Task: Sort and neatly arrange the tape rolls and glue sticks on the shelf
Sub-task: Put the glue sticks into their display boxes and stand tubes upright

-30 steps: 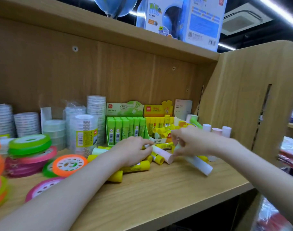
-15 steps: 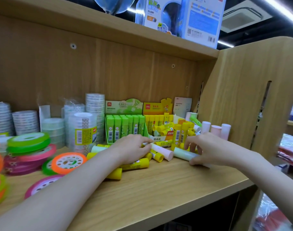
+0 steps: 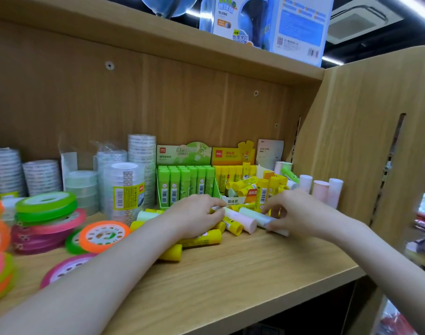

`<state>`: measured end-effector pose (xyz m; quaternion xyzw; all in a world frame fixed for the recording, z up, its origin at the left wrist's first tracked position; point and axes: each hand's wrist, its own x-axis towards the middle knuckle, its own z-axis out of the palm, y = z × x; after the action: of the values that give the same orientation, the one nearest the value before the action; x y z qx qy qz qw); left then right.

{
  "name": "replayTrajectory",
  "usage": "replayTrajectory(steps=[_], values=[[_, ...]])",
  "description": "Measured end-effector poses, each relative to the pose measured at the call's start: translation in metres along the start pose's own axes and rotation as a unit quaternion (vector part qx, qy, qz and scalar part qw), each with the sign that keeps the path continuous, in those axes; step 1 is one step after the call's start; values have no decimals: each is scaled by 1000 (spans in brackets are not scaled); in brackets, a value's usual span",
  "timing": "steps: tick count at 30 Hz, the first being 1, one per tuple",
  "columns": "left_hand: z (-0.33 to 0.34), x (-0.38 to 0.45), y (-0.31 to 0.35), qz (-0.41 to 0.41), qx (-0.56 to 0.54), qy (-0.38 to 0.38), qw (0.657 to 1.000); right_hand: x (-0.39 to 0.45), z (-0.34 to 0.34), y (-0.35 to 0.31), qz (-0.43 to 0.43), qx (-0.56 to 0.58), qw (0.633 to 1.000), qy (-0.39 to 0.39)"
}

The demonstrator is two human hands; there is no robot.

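Note:
Loose yellow glue sticks (image 3: 201, 238) lie in a heap on the wooden shelf (image 3: 230, 276). My left hand (image 3: 194, 213) rests on the heap and pinches the near end of a pale pink glue stick (image 3: 243, 220) between thumb and forefinger. Just to the right, my right hand (image 3: 296, 213) grips a pale green glue stick (image 3: 253, 213) lying on the shelf. Behind stand a green glue stick box (image 3: 185, 184) and a yellow glue stick box (image 3: 230, 175). Clear tape stacks (image 3: 124, 187) and coloured tape rolls (image 3: 47, 204) fill the left.
Three pastel glue sticks (image 3: 320, 189) stand upright by the right side panel (image 3: 363, 141). An orange tape roll (image 3: 102, 235) and a pink one (image 3: 66, 267) lie flat near my left forearm. Globe boxes (image 3: 267, 22) sit on the shelf above.
My right hand came down from above the yellow box to the shelf with the pale green stick. My left hand has hardly moved.

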<state>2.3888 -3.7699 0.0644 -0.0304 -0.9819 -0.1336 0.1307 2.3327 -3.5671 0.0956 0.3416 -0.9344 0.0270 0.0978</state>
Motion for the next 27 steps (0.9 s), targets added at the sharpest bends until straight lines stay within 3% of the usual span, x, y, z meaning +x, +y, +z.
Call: replayTrajectory(steps=[6, 10, 13, 15, 20, 24, 27], values=[[0, 1, -1, -2, 0, -1, 1000, 29, -34, 7, -33, 115, 977, 178], [1, 1, 0, -1, 16, 0, 1000, 82, -39, -7, -112, 22, 989, 98], [1, 0, 1, 2, 18, 2, 1000, 110, -34, -17, -95, -63, 993, -43], [0, 0, 1, 4, 16, 4, 1000, 118, -30, -19, -73, -81, 991, -83], [0, 0, 1, 4, 16, 1, 1000, 107, -24, -10, -42, -51, 998, -14], [0, 1, 0, 5, 7, 3, 1000, 90, -22, -5, -46, -38, 998, -8], [1, 0, 0, 6, 12, -1, 1000, 89, -28, -5, -50, 76, 993, 81]])
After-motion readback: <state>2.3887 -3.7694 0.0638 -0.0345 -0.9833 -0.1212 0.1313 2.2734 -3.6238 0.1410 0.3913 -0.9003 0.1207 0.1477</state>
